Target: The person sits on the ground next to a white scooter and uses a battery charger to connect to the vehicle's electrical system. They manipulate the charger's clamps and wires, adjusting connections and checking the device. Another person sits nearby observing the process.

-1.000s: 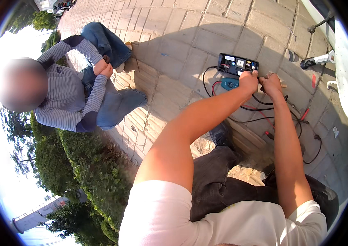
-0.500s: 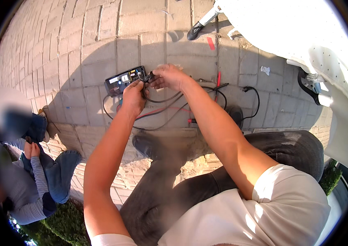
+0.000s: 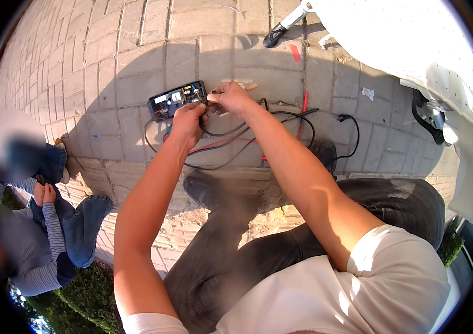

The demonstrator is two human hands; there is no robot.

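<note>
An open black case with a bare circuit board lies on the paving in front of me. At its right end my left hand is closed, thumb up, on a black cable that loops away to the right. Close beside it, my right hand pinches at the cable's end with thumb and forefinger. The exact part between the fingertips is too small to make out. Beyond the right knuckles a short tan stick-like piece shows.
Right of my hands lie a red test probe, a black probe and a black cord with a plug. A white dotted table stands at upper right on a metal leg. Another person sits at left.
My view has shifted slightly, so the scene sits a little right. The dark piece visible at my right fingertips is now mostly hidden as the fingers press closer to the left hand.
</note>
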